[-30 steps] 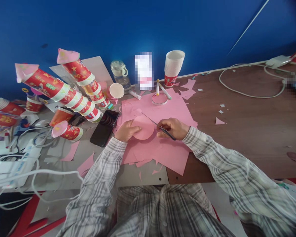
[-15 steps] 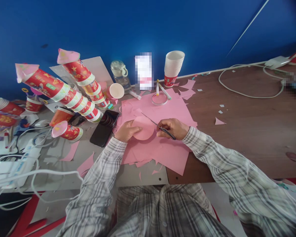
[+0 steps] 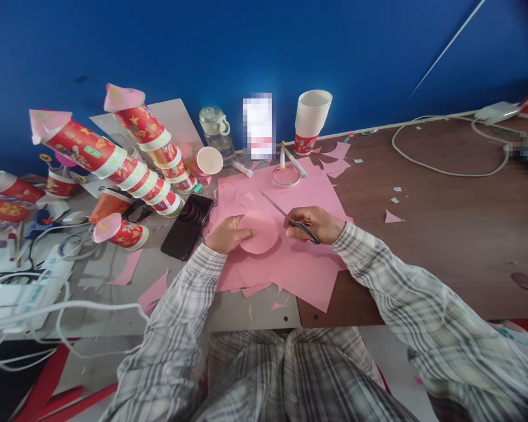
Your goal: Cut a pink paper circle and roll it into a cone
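Observation:
A round pink paper disc (image 3: pixel 260 233) is pinched at its left edge by my left hand (image 3: pixel 229 234), the thumb lying on top. My right hand (image 3: pixel 314 225) is closed around a pair of scissors (image 3: pixel 276 207). Their blades point up and left, just beyond the disc and apart from it. Beneath both hands lie pink paper sheets (image 3: pixel 317 281) with loose offcuts on and around them. A clear ring-shaped item (image 3: pixel 286 185) rests on the sheets beyond the scissors, touching two markers (image 3: pixel 295 163).
Red paper-cup towers (image 3: pixel 114 161) with pink cones stand at left. A black phone (image 3: pixel 187 227) lies beside my left hand. A water bottle (image 3: pixel 216 132), a bright blurred screen (image 3: pixel 259 126) and stacked cups (image 3: pixel 312 120) line the wall. Cables and a power strip (image 3: pixel 48 287) crowd the near left.
The scissors have moved right, away from the disc, with my right hand. The disc stays in my left hand and now shows its whole right edge.

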Demonstrator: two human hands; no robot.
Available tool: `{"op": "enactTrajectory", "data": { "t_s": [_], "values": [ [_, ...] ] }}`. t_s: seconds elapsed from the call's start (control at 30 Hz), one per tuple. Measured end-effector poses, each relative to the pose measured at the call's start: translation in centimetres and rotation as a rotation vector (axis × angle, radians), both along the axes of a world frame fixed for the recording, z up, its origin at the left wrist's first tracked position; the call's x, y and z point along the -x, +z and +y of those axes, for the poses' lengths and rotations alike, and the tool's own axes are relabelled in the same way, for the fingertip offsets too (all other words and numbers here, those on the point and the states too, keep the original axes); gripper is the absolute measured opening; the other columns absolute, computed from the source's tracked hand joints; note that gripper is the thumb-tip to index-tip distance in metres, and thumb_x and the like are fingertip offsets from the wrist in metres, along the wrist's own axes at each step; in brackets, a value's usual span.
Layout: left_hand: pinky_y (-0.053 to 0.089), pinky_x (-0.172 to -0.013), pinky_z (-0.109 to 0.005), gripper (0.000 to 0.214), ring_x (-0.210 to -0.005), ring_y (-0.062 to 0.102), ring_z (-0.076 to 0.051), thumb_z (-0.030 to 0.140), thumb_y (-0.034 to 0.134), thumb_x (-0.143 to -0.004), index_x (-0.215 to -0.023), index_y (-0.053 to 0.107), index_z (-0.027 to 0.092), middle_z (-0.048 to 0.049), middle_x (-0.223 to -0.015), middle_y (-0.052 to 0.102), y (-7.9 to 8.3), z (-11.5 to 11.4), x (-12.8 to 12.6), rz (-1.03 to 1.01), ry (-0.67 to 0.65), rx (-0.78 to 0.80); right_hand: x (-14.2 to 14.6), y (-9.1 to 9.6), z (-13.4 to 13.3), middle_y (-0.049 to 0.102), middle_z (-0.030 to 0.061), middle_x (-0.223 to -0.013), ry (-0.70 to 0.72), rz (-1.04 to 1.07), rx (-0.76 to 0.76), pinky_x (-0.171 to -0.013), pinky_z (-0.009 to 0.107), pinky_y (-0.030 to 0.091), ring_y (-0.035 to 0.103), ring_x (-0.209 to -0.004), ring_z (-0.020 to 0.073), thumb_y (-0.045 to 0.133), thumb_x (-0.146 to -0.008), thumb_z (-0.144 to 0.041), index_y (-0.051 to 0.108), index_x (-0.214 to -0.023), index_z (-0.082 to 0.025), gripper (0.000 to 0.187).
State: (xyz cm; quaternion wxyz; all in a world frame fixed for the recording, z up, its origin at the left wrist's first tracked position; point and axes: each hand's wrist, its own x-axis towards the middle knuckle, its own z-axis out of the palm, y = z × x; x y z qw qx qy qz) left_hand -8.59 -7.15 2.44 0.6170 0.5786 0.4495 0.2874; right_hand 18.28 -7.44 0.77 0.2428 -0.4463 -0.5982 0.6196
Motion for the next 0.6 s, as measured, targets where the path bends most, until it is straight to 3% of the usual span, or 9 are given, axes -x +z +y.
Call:
{"op": "enactTrajectory", "data": {
  "t_s": [0.2,0.33,0.47,0.6],
  "values": [
    [0.045,-0.072,-0.032,0.033,-0.077,0.056,-0.020,0.023,0.057,-0.061,-0.092,0.060,0.012,-0.0040,-0.078,0.065,1.1,-0.3,-0.4,0.181,-0.112,-0.132,-1.3,-0.4,0.7,0.062,-0.0081,-0.067,0.192,-0.136,-0.171,-0.069,0.031,0.042,0.049,-0.068,0.0128,0.110,-0.076,-0.087,0.085,-0.097,-0.020,0.074],
    [0.046,-0.070,-0.032,0.028,-0.074,0.056,-0.020,0.021,0.054,-0.060,-0.086,0.061,0.011,-0.0034,-0.077,0.065,1.6,-0.5,-0.9,0.246,-0.160,-0.140,-1.4,-0.5,1.0,0.060,-0.0090,-0.063,0.253,-0.157,-0.236,-0.067,0.033,0.037,0.045,-0.065,0.0131,0.108,-0.078,-0.087,0.084,-0.093,-0.021,0.071],
    [0.046,-0.074,-0.033,0.033,-0.076,0.057,-0.020,0.019,0.052,-0.060,-0.091,0.060,0.012,-0.0035,-0.081,0.065,1.7,-0.6,-1.4,0.236,-0.238,-0.111,-1.3,-1.4,1.7,0.052,-0.0107,-0.054,0.282,-0.199,-0.298,-0.063,0.034,0.032,0.041,-0.058,0.0128,0.106,-0.071,-0.095,0.082,-0.083,-0.024,0.077],
    [0.044,-0.078,-0.033,0.039,-0.081,0.057,-0.021,0.015,0.051,-0.060,-0.098,0.058,0.011,-0.0042,-0.086,0.066,1.9,-0.4,-1.6,0.257,-0.282,-0.143,-1.4,-2.2,2.2,0.056,-0.0075,-0.053,0.296,-0.229,-0.385,-0.067,0.035,0.035,0.043,-0.059,0.0137,0.107,-0.070,-0.096,0.082,-0.078,-0.025,0.076]
  ]
}}
